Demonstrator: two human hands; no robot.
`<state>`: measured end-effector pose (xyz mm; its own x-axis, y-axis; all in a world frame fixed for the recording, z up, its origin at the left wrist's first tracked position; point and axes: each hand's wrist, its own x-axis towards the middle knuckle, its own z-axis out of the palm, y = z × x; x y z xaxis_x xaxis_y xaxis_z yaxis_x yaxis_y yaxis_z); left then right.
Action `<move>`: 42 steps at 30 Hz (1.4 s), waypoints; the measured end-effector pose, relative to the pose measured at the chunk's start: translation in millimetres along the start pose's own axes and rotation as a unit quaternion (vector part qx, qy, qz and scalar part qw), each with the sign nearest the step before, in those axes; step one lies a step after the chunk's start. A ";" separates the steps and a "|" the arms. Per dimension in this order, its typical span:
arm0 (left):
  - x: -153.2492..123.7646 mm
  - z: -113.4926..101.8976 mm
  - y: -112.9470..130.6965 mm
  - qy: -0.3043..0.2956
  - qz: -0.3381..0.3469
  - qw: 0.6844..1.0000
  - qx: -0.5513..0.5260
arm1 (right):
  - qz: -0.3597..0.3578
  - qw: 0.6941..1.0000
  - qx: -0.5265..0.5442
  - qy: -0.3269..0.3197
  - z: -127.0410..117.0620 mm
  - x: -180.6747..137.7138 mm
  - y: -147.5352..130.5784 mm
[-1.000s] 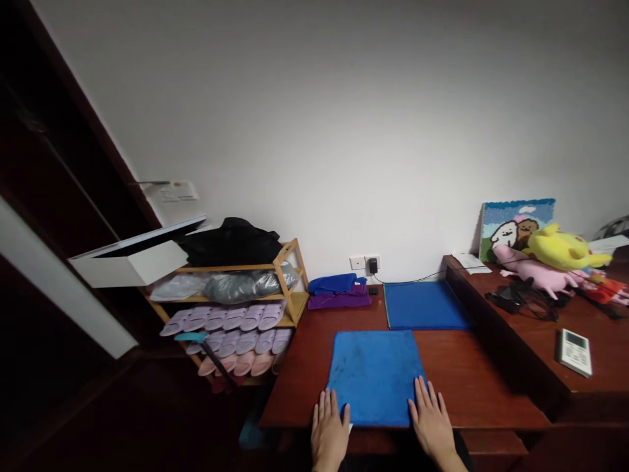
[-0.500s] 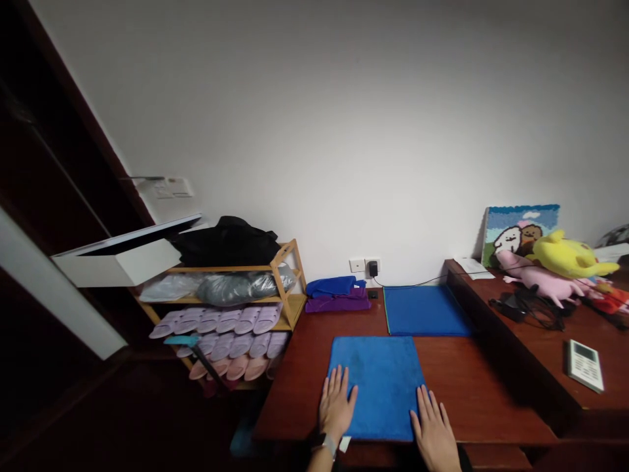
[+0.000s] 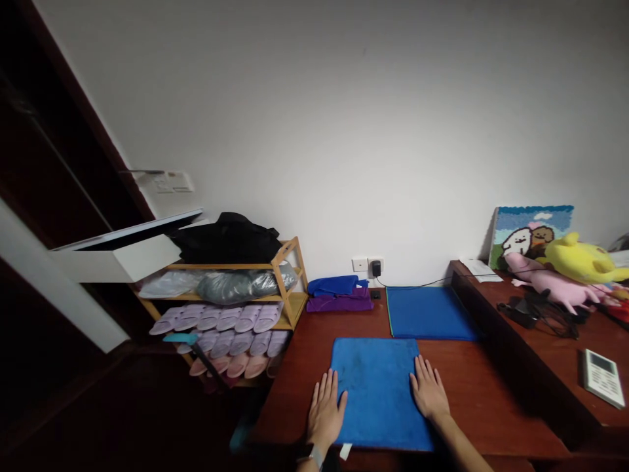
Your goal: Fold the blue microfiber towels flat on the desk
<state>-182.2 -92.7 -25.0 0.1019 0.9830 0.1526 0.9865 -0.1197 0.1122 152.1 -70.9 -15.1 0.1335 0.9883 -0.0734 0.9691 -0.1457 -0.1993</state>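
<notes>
Our left hand (image 3: 325, 410) and right hand (image 3: 430, 391), fingers straight and gripping nothing, rest at opposite edges of the blue cloth (image 3: 377, 393), seemingly to flatten it. It lies on the table (image 3: 484, 387)

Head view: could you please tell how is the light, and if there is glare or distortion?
Head view: light is uneven, the white wall brightest near its middle, the dark floor at lower left almost black; head view: small glints on the shiny grey plastic-wrapped bundle, none evident on the square blue cloth; head view: the dark wooden door frame leans steeply, suggesting wide-angle distortion.
</notes>
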 end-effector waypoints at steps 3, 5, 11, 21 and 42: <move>-0.7 -0.6 -4.5 0.007 -0.005 1.000 0.005 | -0.005 1.000 -0.003 0.009 12.9 0.0 5.9; 1.6 -2.8 1.4 0.032 -0.012 0.999 0.005 | -0.014 1.000 0.001 0.024 17.9 -1.4 8.1; 28.9 -9.1 101.0 0.063 0.136 0.987 -0.055 | -0.024 1.000 -0.019 0.004 19.4 -0.5 8.1; 57.7 15.2 93.5 -0.017 0.089 0.993 -0.070 | -0.019 1.000 -0.020 -0.002 14.9 1.1 6.2; 38.4 12.5 -29.5 0.014 0.026 0.999 0.020 | 0.009 1.000 -0.008 -0.003 0.3 55.3 -15.6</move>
<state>-205.7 -49.7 -34.7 0.1507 0.9713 0.1840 0.9842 -0.1649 0.0648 144.3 -14.1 -16.4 0.1492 0.9853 -0.0833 0.9696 -0.1623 -0.1832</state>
